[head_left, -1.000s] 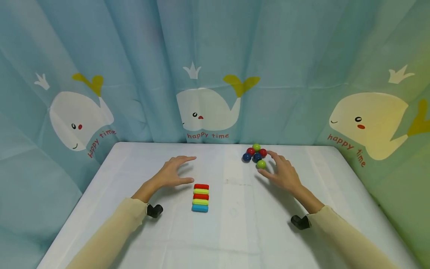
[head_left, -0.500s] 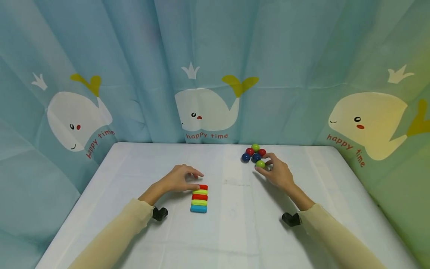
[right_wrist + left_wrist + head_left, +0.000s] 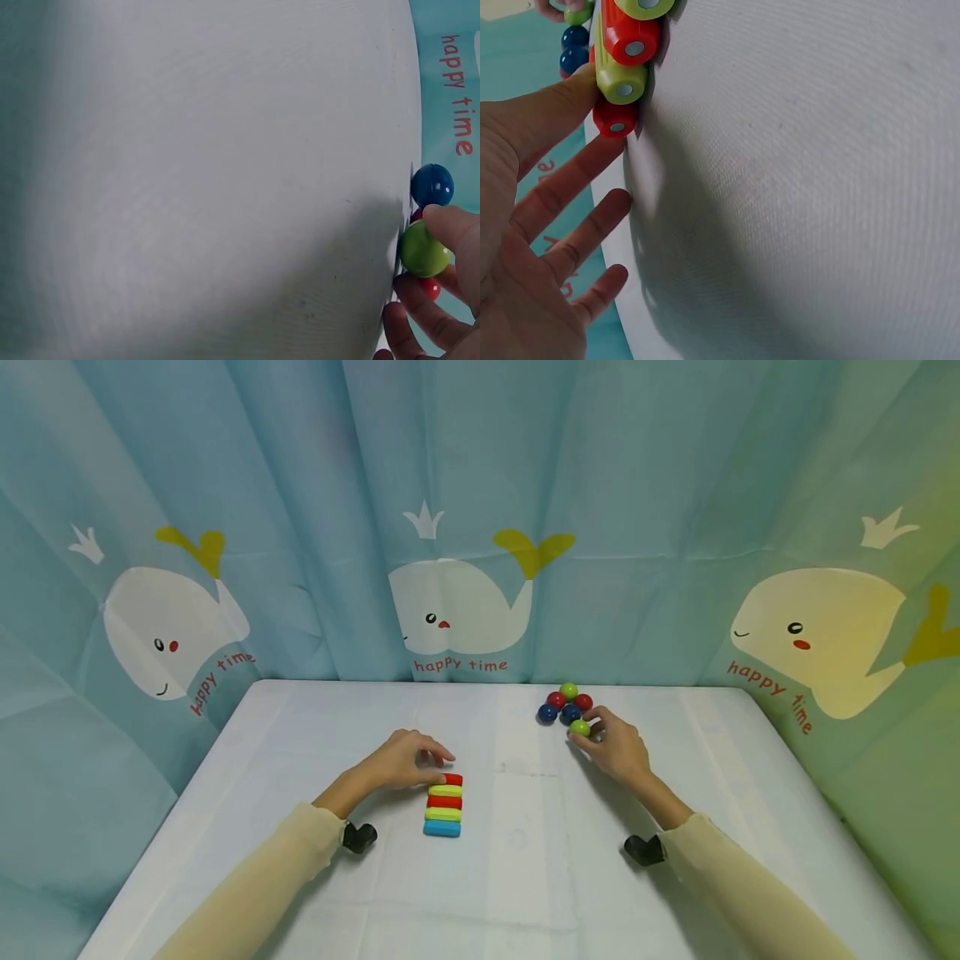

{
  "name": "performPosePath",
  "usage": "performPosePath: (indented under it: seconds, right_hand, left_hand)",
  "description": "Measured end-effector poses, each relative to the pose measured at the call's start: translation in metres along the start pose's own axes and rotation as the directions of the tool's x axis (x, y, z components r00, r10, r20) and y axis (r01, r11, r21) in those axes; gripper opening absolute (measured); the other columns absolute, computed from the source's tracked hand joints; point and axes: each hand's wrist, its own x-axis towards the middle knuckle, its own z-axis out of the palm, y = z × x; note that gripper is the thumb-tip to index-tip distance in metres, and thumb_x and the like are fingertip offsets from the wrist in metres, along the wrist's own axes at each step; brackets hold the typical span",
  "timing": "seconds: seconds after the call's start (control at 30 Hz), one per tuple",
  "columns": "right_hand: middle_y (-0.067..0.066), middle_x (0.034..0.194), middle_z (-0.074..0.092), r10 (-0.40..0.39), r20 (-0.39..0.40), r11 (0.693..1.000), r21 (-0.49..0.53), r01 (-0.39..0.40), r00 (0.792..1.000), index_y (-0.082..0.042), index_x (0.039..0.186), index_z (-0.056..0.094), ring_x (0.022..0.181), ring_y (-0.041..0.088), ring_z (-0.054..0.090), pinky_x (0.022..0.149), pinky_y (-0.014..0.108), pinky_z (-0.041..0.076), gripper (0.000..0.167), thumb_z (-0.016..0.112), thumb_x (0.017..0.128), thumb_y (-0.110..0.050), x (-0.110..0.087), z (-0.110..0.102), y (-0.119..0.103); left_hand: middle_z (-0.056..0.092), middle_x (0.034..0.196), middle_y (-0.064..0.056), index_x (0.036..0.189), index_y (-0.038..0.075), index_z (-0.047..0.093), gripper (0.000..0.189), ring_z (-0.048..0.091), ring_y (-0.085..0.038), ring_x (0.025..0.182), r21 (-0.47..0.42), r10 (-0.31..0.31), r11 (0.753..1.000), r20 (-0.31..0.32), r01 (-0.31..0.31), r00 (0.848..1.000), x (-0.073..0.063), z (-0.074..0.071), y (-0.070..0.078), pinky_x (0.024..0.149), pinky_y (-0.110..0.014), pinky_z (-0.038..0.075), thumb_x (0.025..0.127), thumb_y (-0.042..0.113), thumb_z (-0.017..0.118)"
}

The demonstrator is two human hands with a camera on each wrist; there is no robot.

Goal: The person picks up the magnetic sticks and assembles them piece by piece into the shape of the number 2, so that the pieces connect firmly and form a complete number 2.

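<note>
My left hand (image 3: pixel 405 760) has thumb and index finger around the farthest red magnetic rod (image 3: pixel 454 780), its other fingers spread beyond. Metal discs show in the rod ends in the left wrist view, where the thumb partly covers the red rod (image 3: pixel 615 124). Nearer me in the same row lie a yellow-green rod (image 3: pixel 446 791), a red one, another yellow-green one and a blue rod (image 3: pixel 442 829). On the right, my right hand (image 3: pixel 618 747) pinches the nearest green ball (image 3: pixel 579 728). The right wrist view has the thumb over this green ball (image 3: pixel 424 251) and fingers below.
Behind the pinched ball sit two blue balls (image 3: pixel 547 714), two red balls (image 3: pixel 556 700) and a second green ball (image 3: pixel 569 691), grouped by the far edge of the white table (image 3: pixel 510 877). A curtain (image 3: pixel 637 610) with whales hangs behind it.
My left hand came right and toward me onto the far red rod. My right hand shifted left, and its fingers closed on the near green ball. Rods and balls stay in place.
</note>
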Motion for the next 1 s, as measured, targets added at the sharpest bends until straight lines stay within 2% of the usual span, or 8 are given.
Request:
performPosePath:
  seconds: [0.2,0.4,0.6,1.0]
  right_hand:
    - [0.021,0.105,0.073,-0.052,-0.014,0.998,0.043,0.053,0.999,-0.004,0.118,0.064,0.086,0.03,0.066,0.068,0.037,0.049,0.035,0.077,0.093,-0.024,-0.001,0.001,0.003]
    - [0.023,0.109,0.071,-0.099,0.002,0.99,0.099,0.098,0.995,0.0,0.12,0.064,0.085,0.03,0.068,0.072,0.037,0.054,0.033,0.076,0.094,-0.015,-0.004,-0.001,0.005]
    - [0.024,0.112,0.07,-0.114,0.026,0.987,0.121,0.11,0.993,0.001,0.123,0.064,0.084,0.029,0.068,0.071,0.034,0.055,0.034,0.075,0.094,-0.014,-0.002,-0.003,0.009]
    - [0.021,0.116,0.07,-0.107,0.055,0.982,0.159,0.097,0.993,-0.002,0.124,0.066,0.088,0.029,0.07,0.069,0.033,0.057,0.035,0.076,0.094,-0.016,0.001,-0.005,0.015]
  left_hand:
    - [0.075,0.098,0.008,0.113,0.015,0.08,0.023,0.061,-0.016,0.091,0.012,0.01,1.0,-0.006,-0.01,1.0,0.002,0.002,0.001,0.089,-0.039,0.043,0.092,0.023,0.079]
    - [0.075,0.098,0.008,0.108,0.014,0.082,0.018,0.061,-0.015,0.09,0.011,0.009,1.0,-0.016,-0.009,1.0,0.003,0.003,-0.001,0.087,-0.037,0.046,0.091,0.02,0.08]
    - [0.075,0.097,0.008,0.103,0.014,0.083,0.015,0.061,-0.012,0.09,0.003,-0.004,1.0,-0.011,0.004,1.0,0.005,0.004,-0.003,0.085,-0.034,0.047,0.089,0.02,0.083]
    - [0.074,0.097,0.006,0.1,0.015,0.082,0.012,0.057,-0.014,0.088,0.013,-0.058,0.998,-0.007,0.058,0.998,0.011,0.003,-0.002,0.081,-0.032,0.047,0.089,0.018,0.082]
